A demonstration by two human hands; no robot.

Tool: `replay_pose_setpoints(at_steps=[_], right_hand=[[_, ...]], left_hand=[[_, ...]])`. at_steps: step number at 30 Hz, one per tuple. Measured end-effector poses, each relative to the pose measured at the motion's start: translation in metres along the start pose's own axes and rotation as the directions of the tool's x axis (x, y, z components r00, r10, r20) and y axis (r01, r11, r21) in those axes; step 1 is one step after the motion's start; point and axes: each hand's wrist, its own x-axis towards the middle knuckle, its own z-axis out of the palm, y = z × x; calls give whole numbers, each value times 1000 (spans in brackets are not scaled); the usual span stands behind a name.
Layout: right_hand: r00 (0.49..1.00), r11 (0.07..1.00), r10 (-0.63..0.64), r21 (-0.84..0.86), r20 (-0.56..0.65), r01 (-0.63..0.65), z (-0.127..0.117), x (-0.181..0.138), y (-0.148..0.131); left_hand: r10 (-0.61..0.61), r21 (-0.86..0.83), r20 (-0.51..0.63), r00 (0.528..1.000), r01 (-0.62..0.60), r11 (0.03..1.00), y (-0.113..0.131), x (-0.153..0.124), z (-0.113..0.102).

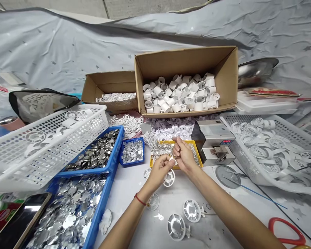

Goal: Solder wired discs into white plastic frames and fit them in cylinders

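Above the near edge of a yellow tray, my two hands meet with fingertips pinched. My left hand is closed on a small white plastic piece. My right hand is closed right beside it, at what looks like a thin wire end; its exact hold is too small to make out. Just below my left fingers lies a white spoked ring, partly covered by the hand. Nearer to me, two white spoked discs with silver centres, one left and one right, rest on the table between my forearms.
Blue trays of metal discs and foil pieces stand left, below a white basket. A cardboard box of white cylinders is behind. At right are a metal machine, another white basket and red-handled scissors.
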Motion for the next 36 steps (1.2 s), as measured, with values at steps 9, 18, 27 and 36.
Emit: replay_pose_setpoints(at_steps=[9,18,27,36], right_hand=[[998,998,-58,-30,11,58,1,-3,5],[981,981,-190,-50,-50,188,-1,25,-18],[987,926,-147,-341,64,160,-12,26,-62],[910,603,233,-786,342,141,-23,-92,-48]], left_hand=[[-18,-27,-68,998,16,1000,1,-11,0],[-175,55,132,976,169,984,2,-36,-1],[-184,207,-54,982,191,960,9,4,-36],[-55,162,12,998,52,985,43,-67,-17]])
